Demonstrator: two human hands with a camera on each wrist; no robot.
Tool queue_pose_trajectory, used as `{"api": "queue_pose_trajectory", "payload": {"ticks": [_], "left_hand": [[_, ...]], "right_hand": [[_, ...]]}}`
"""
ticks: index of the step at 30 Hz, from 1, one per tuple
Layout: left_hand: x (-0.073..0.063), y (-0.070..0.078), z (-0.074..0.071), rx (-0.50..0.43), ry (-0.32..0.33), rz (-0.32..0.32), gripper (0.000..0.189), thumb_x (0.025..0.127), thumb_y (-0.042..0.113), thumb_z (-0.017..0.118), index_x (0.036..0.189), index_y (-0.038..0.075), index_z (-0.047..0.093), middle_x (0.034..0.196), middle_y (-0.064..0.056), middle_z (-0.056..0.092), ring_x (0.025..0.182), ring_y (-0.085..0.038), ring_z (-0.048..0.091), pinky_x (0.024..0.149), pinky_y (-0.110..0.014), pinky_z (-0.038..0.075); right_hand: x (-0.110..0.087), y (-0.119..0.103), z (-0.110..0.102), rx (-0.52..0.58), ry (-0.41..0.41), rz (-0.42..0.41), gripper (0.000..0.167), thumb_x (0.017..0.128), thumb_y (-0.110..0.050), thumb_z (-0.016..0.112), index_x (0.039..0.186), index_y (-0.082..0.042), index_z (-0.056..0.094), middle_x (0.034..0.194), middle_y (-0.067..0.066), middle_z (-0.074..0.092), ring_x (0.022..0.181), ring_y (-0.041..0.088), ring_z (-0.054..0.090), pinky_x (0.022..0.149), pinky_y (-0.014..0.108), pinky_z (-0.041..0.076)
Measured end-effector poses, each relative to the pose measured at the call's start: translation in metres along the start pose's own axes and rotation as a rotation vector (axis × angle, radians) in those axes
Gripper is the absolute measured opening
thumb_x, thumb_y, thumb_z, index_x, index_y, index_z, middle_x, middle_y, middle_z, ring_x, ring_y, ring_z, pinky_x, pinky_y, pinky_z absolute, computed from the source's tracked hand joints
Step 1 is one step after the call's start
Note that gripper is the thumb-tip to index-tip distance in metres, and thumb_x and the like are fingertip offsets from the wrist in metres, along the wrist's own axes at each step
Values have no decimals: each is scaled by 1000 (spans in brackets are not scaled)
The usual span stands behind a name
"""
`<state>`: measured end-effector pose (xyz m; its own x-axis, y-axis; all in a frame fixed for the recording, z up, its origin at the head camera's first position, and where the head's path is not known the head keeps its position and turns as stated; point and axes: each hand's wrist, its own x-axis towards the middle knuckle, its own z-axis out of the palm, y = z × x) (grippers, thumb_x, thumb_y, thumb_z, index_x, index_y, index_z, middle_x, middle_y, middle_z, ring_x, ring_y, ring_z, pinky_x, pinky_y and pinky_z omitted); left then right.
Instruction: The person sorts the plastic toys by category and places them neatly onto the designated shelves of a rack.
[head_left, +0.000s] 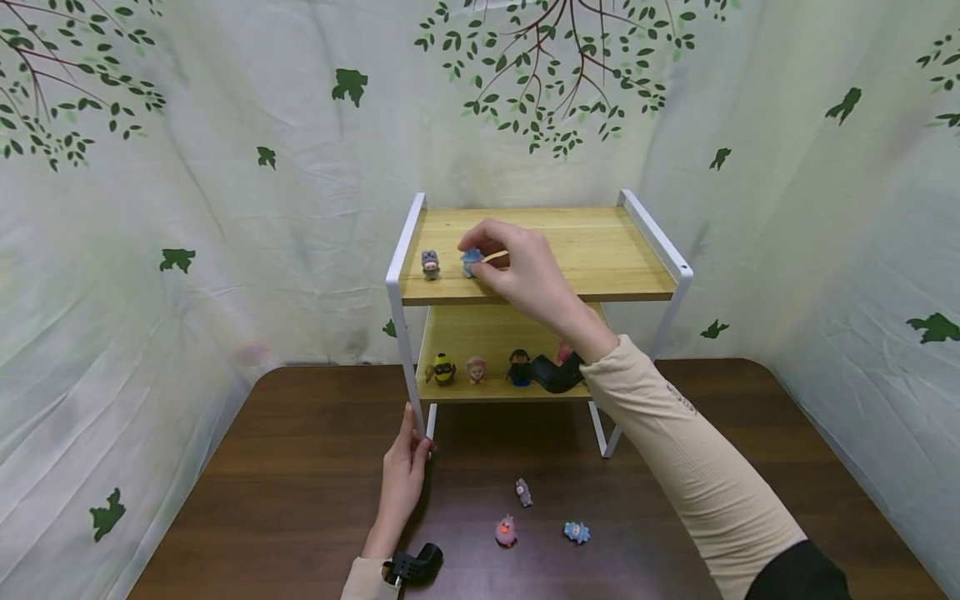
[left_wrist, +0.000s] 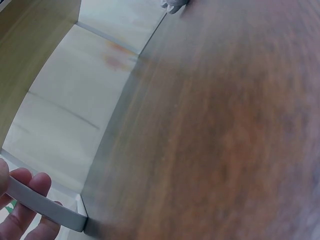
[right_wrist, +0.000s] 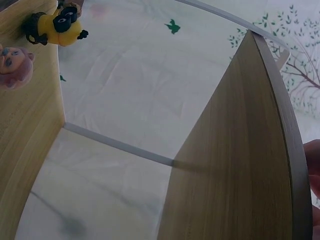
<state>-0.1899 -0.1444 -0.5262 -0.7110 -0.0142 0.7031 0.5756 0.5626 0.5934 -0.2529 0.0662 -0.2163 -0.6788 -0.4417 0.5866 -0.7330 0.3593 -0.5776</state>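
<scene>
My right hand [head_left: 528, 271] is over the left part of the upper board [head_left: 592, 246] of a small two-tier shelf, pinching a light blue figurine [head_left: 471, 260] between thumb and fingers. Left of it stands a grey figurine [head_left: 430, 265]. In the right wrist view only a sliver of the fingers [right_wrist: 313, 172] shows past the board's edge. Down at the shelf's front left, my left hand [head_left: 402, 473] grips the white metal leg [left_wrist: 47, 204]. On the table before the shelf lie a grey figurine [head_left: 523, 492], a pink one [head_left: 506, 531] and a blue one [head_left: 577, 532].
Along the lower board [head_left: 517, 323] stand a yellow-and-black figurine [head_left: 443, 369], a pinkish one [head_left: 476, 369] and a dark-haired one [head_left: 518, 367]; my right wrist's black camera covers part of this row. The brown table [head_left: 315, 483] meets a leaf-printed cloth backdrop [head_left: 247, 217].
</scene>
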Motion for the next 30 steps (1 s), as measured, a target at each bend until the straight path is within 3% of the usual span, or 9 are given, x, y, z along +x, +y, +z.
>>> {"api": "queue_pose_trajectory", "payload": {"ticks": [14, 24, 30], "left_hand": [[-1, -3, 3, 12, 12, 23, 90, 85, -16, 59, 154, 21, 15, 76, -9, 57, 66, -23, 61, 58, -32, 48], [-1, -3, 1, 26, 7, 8, 91, 86, -16, 58, 155, 23, 13, 76, -9, 56, 66, -25, 62, 57, -33, 48], [-1, -1, 1, 11, -4, -14, 87, 86, -15, 59, 154, 19, 16, 75, -13, 57, 66, -26, 62, 57, -33, 48]], "right_hand": [[-7, -2, -8, 51, 41, 51, 22, 87, 4, 64, 108, 0, 64, 106, 9, 65, 98, 18, 62, 83, 24, 49], [-17, 0, -15, 87, 81, 23, 22, 85, 7, 66, 107, 2, 64, 106, 11, 65, 97, 18, 62, 84, 25, 49], [-22, 0, -18, 120, 94, 11, 21, 85, 9, 65, 105, 5, 64, 105, 16, 65, 97, 21, 62, 84, 27, 49]]}}
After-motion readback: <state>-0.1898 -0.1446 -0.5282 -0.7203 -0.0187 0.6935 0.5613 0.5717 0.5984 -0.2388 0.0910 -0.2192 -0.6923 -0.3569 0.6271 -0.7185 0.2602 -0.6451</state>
